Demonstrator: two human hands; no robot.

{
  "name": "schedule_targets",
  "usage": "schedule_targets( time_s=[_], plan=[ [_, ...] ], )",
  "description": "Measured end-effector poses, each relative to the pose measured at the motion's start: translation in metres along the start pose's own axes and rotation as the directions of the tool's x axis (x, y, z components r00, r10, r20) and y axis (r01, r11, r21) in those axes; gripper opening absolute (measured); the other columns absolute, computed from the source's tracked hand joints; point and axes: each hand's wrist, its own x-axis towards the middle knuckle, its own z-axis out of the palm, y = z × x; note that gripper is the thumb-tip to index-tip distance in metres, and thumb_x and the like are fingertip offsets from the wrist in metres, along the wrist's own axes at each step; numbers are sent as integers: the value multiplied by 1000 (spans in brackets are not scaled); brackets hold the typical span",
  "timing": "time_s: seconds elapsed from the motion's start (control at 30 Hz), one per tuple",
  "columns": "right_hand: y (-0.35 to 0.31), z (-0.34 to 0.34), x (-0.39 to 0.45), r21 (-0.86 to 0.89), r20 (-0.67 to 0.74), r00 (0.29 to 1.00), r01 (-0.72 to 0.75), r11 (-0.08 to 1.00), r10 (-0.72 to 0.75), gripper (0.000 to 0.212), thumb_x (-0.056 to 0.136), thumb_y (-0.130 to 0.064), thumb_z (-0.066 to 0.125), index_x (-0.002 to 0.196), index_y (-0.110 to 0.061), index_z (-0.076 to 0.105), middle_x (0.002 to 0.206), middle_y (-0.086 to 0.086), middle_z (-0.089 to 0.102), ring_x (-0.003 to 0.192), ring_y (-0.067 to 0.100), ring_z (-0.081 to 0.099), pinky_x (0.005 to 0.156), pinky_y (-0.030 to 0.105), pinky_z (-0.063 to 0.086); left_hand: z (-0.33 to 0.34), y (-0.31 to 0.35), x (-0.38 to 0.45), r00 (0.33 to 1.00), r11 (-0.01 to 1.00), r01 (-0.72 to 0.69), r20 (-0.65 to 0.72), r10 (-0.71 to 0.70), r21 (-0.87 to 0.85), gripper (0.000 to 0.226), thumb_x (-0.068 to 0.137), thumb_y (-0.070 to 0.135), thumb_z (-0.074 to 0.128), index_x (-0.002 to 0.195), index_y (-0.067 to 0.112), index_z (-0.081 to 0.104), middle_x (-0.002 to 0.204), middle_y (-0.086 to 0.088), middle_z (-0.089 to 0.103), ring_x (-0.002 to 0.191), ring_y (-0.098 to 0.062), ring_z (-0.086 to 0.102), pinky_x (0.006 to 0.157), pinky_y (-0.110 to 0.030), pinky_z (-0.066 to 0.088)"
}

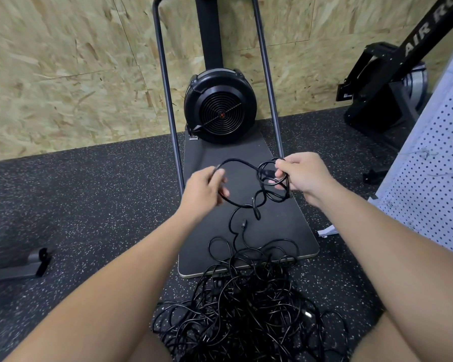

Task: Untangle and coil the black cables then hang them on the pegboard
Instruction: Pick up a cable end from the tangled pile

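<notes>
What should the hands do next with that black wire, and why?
Probably the left hand should bring its stretch of cable over to the loops the right hand already grips, adding one more loop. The cable's tail hangs down toward the tangled pile, so coiling looks unfinished.

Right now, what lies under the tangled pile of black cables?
The pile of black cables lies on speckled rubber floor, its far edge overlapping the machine's dark base plate. Anything buried beneath is hidden.
</notes>
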Motion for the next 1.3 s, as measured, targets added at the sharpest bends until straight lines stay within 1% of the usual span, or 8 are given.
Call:
schedule_targets(
  time_s=[0.13,0.5,0.6,0.7,0.83,0.97,1.1,1.3],
  plan=[
    [2,-12,9,107,-108,993,-43,993,55,22,107,-10,67,100,10,72,86,16,67,65,22,73,67,41,69,-20,-18,11,958,954,227,-128,-255,-196,40,120,29,38,103,1,61,75,-18,75,49,-24,60,47,-28,50],
    [-5,-4,4,290,116,992,16,957,-52,19,114,-15,57,114,-2,70,91,6,65,95,31,81,110,54,58,-14,-43,6,942,932,288,111,-317,219,23,111,18,56,120,-3,57,89,-17,81,55,-26,69,52,-38,56],
    [-8,-1,-1,298,189,975,53,953,-114,20,116,-16,53,114,-4,69,91,9,65,104,37,79,111,51,55,-19,-42,6,913,859,348,71,-401,376,63,102,25,71,153,11,38,137,-23,63,85,-39,80,82,-50,67],
    [-9,0,-5,230,268,948,111,967,-172,22,117,-16,50,112,-7,68,98,10,68,111,33,78,97,39,56,-20,-32,5,986,781,68,75,-146,621,71,100,15,67,166,21,41,163,-13,44,135,-38,61,119,-40,45],
    [-7,4,-9,207,403,892,129,970,-205,22,116,-13,50,118,-4,69,101,9,72,100,14,70,97,37,48,-3,-4,-3,957,963,-170,270,110,211,45,108,13,67,151,27,64,148,10,67,123,-6,68,118,-35,49],
    [-10,8,-14,268,525,822,88,959,-222,21,113,-11,52,110,-2,72,118,31,73,110,29,68,109,43,50,17,10,-10,913,969,-248,336,230,9,26,109,9,66,134,13,75,127,5,78,113,-7,71,109,-33,53],
    [-7,5,-4,193,390,894,157,969,-222,21,113,-12,56,111,-2,74,113,18,76,108,21,70,110,43,49,9,4,-2,988,996,-36,150,49,-84,19,112,6,59,108,2,77,96,-15,82,87,-19,76,87,-42,64],
    [-1,-16,14,204,36,994,97,974,-107,21,111,-12,61,110,2,77,104,13,72,65,15,60,70,37,61,-29,-14,8,986,951,167,32,-164,-261,23,115,18,55,110,1,69,97,-27,80,67,-25,76,69,-36,65]
  ],
)
